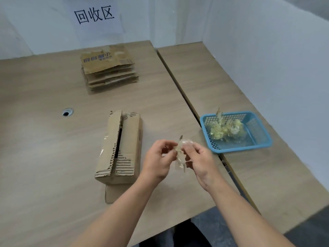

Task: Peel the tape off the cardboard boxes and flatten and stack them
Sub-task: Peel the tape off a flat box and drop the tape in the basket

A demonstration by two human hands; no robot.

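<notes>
Clear tape strip [179, 158] pinched by fingers of L hand [156, 162] & R hand [200, 162]; edges hard to make out.

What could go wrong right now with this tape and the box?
1. The crumpled tape pinched between the left hand and right hand may cling to fingers instead of dropping into the blue basket.
2. Shiny tape scraps show on the left side of the cardboard box; they could get flattened in.
</notes>
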